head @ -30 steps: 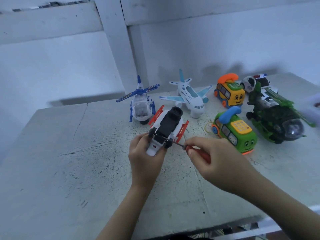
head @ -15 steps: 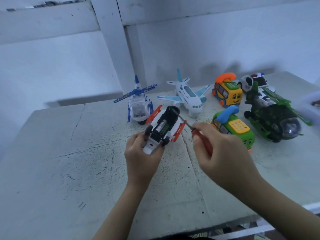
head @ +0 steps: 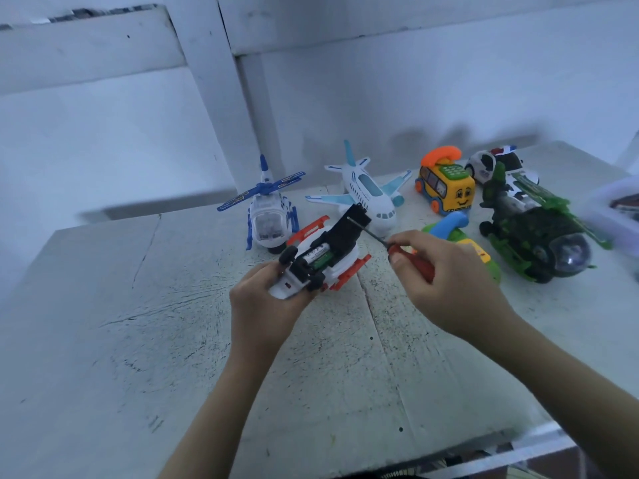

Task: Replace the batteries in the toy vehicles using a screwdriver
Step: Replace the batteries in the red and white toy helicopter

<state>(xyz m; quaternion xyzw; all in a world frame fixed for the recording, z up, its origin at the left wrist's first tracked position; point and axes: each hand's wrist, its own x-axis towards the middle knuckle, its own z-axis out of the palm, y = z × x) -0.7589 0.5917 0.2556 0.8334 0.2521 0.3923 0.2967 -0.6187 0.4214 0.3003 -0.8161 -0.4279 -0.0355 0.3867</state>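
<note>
Red-handled screwdriver [head: 397, 248] pinched in my right hand [head: 446, 285], left hand [head: 262, 305] gripping the upturned toy [head: 325, 254]; green toy [head: 491, 267] half-hidden beyond my right.

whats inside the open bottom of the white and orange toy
In the white and orange toy, a green-and-white battery lies exposed. The black cover, raised at the screwdriver tip, hides the bay's far end, so more batteries cannot be seen.
</note>
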